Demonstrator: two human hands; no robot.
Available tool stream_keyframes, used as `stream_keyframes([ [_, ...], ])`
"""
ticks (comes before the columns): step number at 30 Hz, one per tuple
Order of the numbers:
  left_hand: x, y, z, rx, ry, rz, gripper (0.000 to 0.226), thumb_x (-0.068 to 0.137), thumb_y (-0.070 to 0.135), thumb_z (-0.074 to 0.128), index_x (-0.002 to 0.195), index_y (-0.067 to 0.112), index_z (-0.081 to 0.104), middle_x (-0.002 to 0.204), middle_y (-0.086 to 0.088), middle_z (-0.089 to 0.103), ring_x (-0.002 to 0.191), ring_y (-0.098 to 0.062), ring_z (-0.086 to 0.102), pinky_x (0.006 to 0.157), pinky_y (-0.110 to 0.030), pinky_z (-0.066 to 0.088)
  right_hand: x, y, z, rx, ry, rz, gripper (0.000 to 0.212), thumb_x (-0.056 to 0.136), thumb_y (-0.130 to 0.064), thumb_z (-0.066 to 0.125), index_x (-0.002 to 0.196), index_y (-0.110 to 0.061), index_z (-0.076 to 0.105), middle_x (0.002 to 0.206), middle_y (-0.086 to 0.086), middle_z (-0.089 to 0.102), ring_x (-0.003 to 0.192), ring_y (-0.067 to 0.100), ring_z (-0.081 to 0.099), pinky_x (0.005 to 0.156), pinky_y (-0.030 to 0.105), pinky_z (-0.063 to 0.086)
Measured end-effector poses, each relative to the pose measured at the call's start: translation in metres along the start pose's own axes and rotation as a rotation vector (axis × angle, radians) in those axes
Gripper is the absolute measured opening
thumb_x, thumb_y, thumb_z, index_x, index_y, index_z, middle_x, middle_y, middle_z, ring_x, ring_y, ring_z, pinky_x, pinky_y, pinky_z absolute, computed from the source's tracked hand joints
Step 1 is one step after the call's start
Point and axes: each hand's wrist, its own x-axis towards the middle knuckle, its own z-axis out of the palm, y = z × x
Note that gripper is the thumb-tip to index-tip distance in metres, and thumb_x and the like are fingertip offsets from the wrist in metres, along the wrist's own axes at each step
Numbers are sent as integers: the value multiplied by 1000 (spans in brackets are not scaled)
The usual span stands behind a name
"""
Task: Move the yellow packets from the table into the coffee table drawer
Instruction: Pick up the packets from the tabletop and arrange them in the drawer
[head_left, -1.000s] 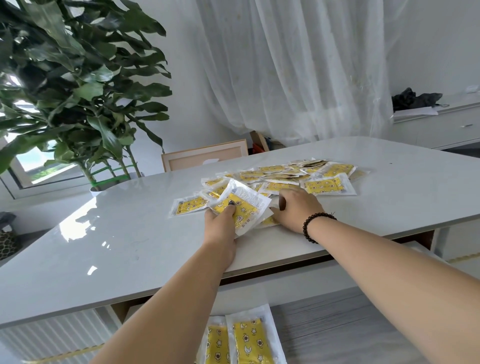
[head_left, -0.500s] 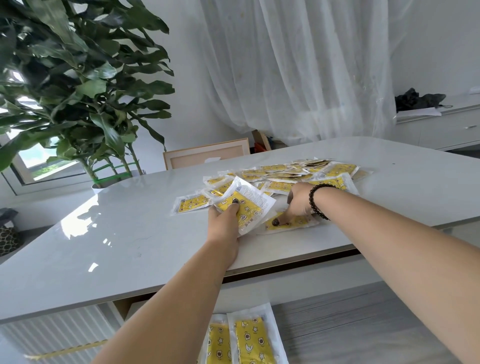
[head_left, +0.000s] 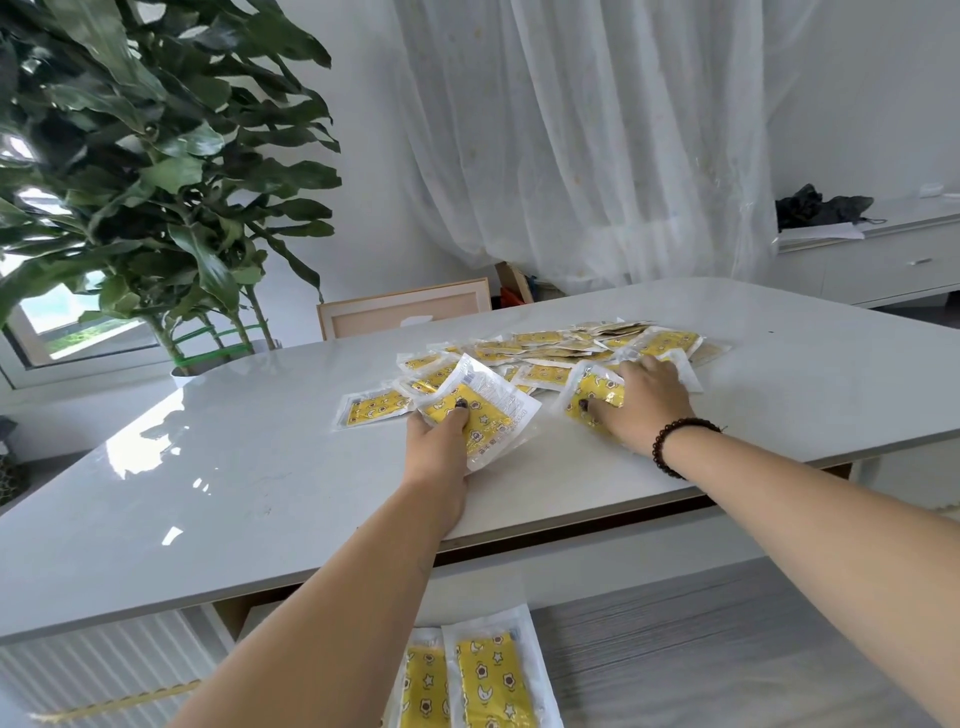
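One packet (head_left: 592, 395) under right-hand fingers (head_left: 636, 371)

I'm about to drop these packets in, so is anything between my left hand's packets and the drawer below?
Only the table edge: the left hand and its packets must clear it toward you. The drawer below is open.

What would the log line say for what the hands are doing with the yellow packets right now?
left hand: holds packet stack | right hand: grips another packet | pile: on table | drawer packets: below
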Motion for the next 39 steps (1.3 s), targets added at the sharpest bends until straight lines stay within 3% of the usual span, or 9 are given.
stream_keyframes([
  [3, 0, 0, 0, 7, -11, 0, 25, 95, 8, 54, 117, 20, 50, 103, -6, 67, 90, -26, 67, 88, -47, 53, 3, 2, -2, -157, -29, -34, 64, 89, -54, 47, 134, -9, 44, 140, 9, 42, 131, 28, 34, 106, 38, 31],
  [10, -1, -1, -2, 8, -5, 4, 23, 95, 9, 54, 114, 21, 52, 101, -4, 67, 88, -23, 67, 87, -44, 54, -4, 6, -8, -71, -211, -35, 67, 92, -59, 35, 137, -9, 39, 140, 9, 46, 121, 29, 50, 91, 38, 46],
  [14, 1, -2, -4, -43, 19, -12, 23, 95, 10, 54, 117, 18, 53, 101, -6, 67, 86, -23, 67, 81, -39, 54, -20, 8, -11, -93, -86, -128, 48, 88, -58, 45, 112, -16, 52, 111, 5, 62, 97, 26, 57, 71, 32, 44],
  [18, 2, -3, -5, -54, 36, -16, 27, 94, 11, 56, 121, 17, 54, 100, -5, 68, 87, -23, 67, 85, -41, 53, -28, 9, -18, 232, -26, -116, 39, 83, -51, 60, 69, -20, 40, 69, -1, 48, 70, 21, 48, 54, 29, 33],
  [24, -1, -2, -6, -25, 53, -32, 23, 94, 14, 56, 117, 19, 53, 101, -6, 68, 89, -25, 67, 87, -43, 53, -8, 16, -10, 11, -101, 78, 45, 81, -64, 51, 95, -22, 61, 115, 5, 59, 114, 30, 48, 89, 34, 43],
  [29, -5, -1, -4, 18, 51, -40, 24, 93, 15, 56, 117, 20, 53, 100, -5, 68, 91, -26, 67, 88, -44, 53, -11, 19, -14, 244, -120, 72, 36, 78, -51, 64, 67, -20, 50, 76, 0, 53, 78, 22, 57, 56, 27, 40],
  [32, -5, -1, -6, 38, 70, -30, 50, 91, 19, 59, 137, 26, 40, 115, -1, 66, 96, -25, 68, 91, -46, 53, -18, 20, -18, 376, -73, 59, 36, 77, -39, 70, 64, -16, 47, 65, -1, 47, 60, 15, 47, 49, 26, 32],
  [35, -7, 0, -10, 74, 25, -11, 80, 91, 20, 57, 146, 56, 10, 131, 13, 54, 106, -23, 66, 97, -49, 51, -23, 20, -21, 421, -15, 57, 39, 76, -35, 72, 63, -16, 40, 63, 0, 40, 57, 15, 39, 50, 27, 28],
  [39, -27, 7, -9, 108, -59, 6, 45, 97, 8, 47, 127, 38, 59, 125, 1, 63, 109, -25, 65, 102, -44, 48, -34, 16, -26, 452, -21, 89, 39, 77, -30, 72, 62, -18, 38, 61, -3, 41, 55, 13, 38, 48, 25, 26],
])
